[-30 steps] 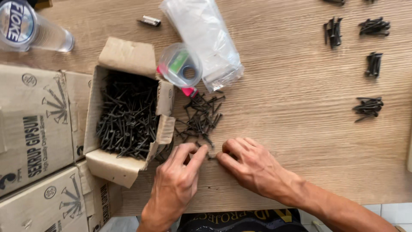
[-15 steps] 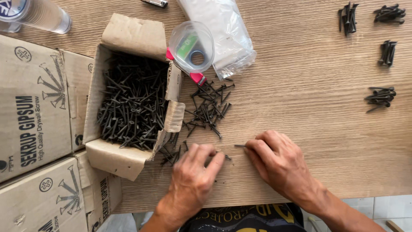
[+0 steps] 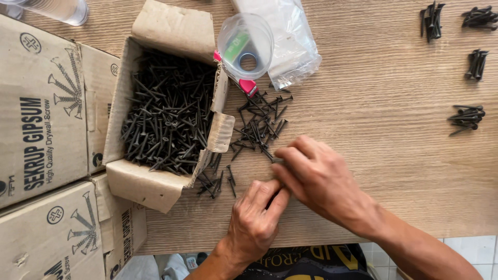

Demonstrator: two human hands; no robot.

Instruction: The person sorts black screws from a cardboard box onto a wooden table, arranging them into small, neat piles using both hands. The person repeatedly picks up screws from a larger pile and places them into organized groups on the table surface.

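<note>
Left hand (image 3: 254, 220): at the near edge of the wooden desk (image 3: 363, 103), palm down, fingers curled inward and meeting the right hand; whether its grip closes on a screw cannot be told, since the fingertips are hidden.

Right hand (image 3: 316, 179): just beside the left, touching it, thumb and forefinger pinched on a single black screw (image 3: 273, 158) at the near edge of the loose pile.

Loose pile of black screws (image 3: 257, 127): scattered flat on the desk just beyond both hands, reaching from the corner of the open box to the pink item. A few strays (image 3: 215, 181) lie nearer, against the box's front corner.

Open cardboard box (image 3: 155, 186): left of the hands, flaps folded out, filled with black screws (image 3: 166, 114) lying in all directions.

Closed cartons (image 3: 46, 129): at the far left, printed with screw drawings, one nearer, one beside the open box.

Clear plastic cup (image 3: 245, 46): beyond the loose pile, seen from above, touching the box flap; a pink item (image 3: 247, 85) lies partly beneath it.

Clear plastic bag (image 3: 290, 46): crumpled, behind and to the right of the cup.

Small bunches of screws (image 3: 467, 116): four groups, well apart from the hands at the far right of the desk.

Clear bottle (image 3: 57, 9): far left corner, lying down, partly out of view.
</note>
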